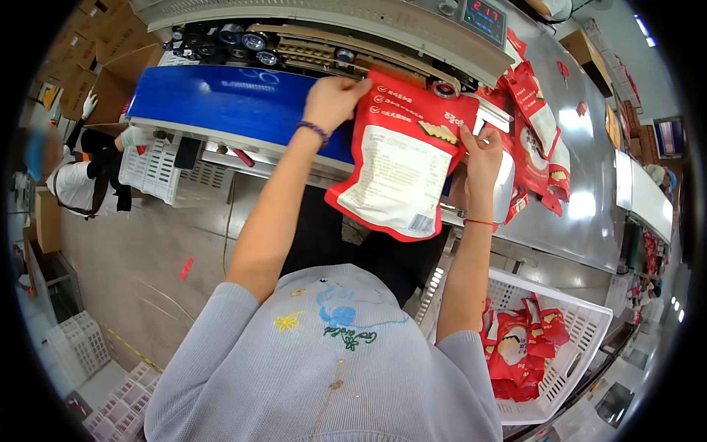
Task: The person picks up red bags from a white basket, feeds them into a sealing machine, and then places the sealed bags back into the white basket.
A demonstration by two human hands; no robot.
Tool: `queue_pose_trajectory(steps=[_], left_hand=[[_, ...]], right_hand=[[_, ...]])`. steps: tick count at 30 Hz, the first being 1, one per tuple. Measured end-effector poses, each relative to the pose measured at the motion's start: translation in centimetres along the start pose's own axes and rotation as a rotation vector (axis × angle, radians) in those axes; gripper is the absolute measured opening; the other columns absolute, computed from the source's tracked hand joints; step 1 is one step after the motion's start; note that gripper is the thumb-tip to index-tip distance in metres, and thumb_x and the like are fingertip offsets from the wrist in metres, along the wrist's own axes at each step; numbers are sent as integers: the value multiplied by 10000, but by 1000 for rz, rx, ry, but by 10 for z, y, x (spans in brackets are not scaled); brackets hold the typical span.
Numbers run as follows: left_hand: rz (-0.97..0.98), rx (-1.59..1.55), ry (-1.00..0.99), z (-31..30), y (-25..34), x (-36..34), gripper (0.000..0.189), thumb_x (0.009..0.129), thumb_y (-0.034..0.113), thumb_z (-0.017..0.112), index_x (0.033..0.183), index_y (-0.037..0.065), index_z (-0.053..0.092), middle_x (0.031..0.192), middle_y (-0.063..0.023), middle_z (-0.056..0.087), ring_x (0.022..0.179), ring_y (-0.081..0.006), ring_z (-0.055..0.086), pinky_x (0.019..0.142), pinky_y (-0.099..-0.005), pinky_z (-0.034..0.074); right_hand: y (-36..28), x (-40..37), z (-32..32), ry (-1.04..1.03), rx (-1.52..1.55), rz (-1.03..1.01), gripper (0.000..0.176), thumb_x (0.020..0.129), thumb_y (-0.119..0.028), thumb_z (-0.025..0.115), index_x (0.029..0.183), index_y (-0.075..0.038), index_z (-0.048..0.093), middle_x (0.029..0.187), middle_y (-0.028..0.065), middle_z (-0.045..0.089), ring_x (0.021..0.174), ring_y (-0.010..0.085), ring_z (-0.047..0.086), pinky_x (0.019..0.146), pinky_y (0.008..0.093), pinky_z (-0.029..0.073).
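A red and white food pouch (401,173) hangs in front of me at the sealing machine (324,29), its top edge up against the machine's slot. My left hand (333,103) pinches the pouch's upper left corner, fingers closed. On the other side, my right hand (482,155) grips its right edge between thumb and fingers. A blue conveyor belt (221,103) runs along the machine, left of the pouch. Beyond my right hand, several similar red pouches (532,140) lie heaped on the metal table.
A white plastic crate (582,353) with red pouches stands at my lower right. The metal table (600,228) extends right. Another person (88,173) is at the left, near cardboard boxes (118,81) and a white basket (151,173). The machine's display (484,15) glows red.
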State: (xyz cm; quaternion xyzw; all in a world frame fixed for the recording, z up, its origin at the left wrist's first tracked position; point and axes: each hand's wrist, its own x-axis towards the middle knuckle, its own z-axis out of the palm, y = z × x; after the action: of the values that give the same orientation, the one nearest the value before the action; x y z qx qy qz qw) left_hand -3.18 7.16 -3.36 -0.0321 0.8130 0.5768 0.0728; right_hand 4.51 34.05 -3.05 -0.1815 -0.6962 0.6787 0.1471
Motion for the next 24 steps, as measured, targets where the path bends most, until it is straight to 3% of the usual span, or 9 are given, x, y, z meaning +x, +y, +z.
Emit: queue_pose_trajectory(steps=[5, 7, 9, 11, 13, 17, 19, 22, 24], left_hand=[[452, 132, 396, -46, 14, -48, 257, 922, 213, 606, 828, -5, 704, 752, -60, 647, 577, -129, 560, 569, -293, 450], [308, -75, 241, -35, 68, -98, 200, 938, 142, 586, 840, 1, 690, 739, 20, 545, 635, -46, 429, 546, -212, 331], [503, -16, 43, -9, 80, -118, 179, 933, 96, 574, 834, -7, 682, 728, 20, 484, 595, -35, 382, 528, -205, 292], [551, 4, -279, 20, 90, -128, 113, 880, 32, 613, 822, 4, 706, 718, -9, 518, 611, -63, 447, 528, -211, 303], [506, 66, -471, 45, 90, -132, 115, 879, 26, 610, 825, 5, 709, 727, -7, 526, 594, -57, 447, 508, -209, 301], [416, 46, -643, 93, 83, -125, 127, 893, 59, 608, 843, 5, 712, 751, -9, 527, 525, -42, 435, 465, -199, 291], [381, 77, -678, 100, 86, -128, 140, 903, 70, 601, 849, 3, 711, 762, -6, 523, 522, -36, 435, 467, -195, 296], [267, 98, -711, 100, 79, -133, 151, 910, 75, 594, 850, -1, 709, 753, 0, 507, 539, -31, 440, 475, -185, 305], [229, 103, -681, 102, 72, -136, 152, 910, 74, 593, 848, -1, 710, 749, 1, 505, 542, -31, 441, 480, -183, 308]], right_hand=[[-20, -23, -4, -95, 85, 54, 206, 940, -125, 585, 1045, -5, 456, 893, 169, 658, 715, 203, 668, 594, 294, 568], [-23, -51, -41, -109, 190, 115, 249, 995, -238, 504, 1071, -2, 475, 907, 163, 661, 708, 223, 677, 601, 305, 574], [-10, -82, -98, -156, 337, 134, 343, 1019, -339, 429, 989, -11, 528, 843, 142, 663, 680, 215, 674, 589, 306, 567], [21, -117, -166, 40, 380, 16, 462, 1026, -413, 360, 874, -35, 578, 705, 97, 631, 597, 193, 640, 538, 291, 531], [55, -149, -234, 596, 360, -8, 433, 1016, -397, 403, 859, -33, 576, 683, 64, 608, 573, 183, 611, 528, 274, 514], [141, -204, -377, 1369, 245, 63, 197, 904, -179, 645, 877, 0, 569, 798, 81, 598, 685, 179, 597, 610, 319, 561], [175, -232, -450, 1414, 291, 105, 357, 860, -141, 696, 1120, 27, 518, 1085, 167, 593, 980, 292, 614, 802, 388, 557], [172, -226, -512, 1366, 233, -49, 458, 840, -166, 735, 1146, 61, 482, 1109, 174, 577, 1020, 312, 605, 830, 385, 556], [153, -203, -534, 1323, 238, 96, 452, 829, -200, 753, 1099, 49, 488, 1025, 142, 584, 924, 282, 613, 797, 382, 564]])
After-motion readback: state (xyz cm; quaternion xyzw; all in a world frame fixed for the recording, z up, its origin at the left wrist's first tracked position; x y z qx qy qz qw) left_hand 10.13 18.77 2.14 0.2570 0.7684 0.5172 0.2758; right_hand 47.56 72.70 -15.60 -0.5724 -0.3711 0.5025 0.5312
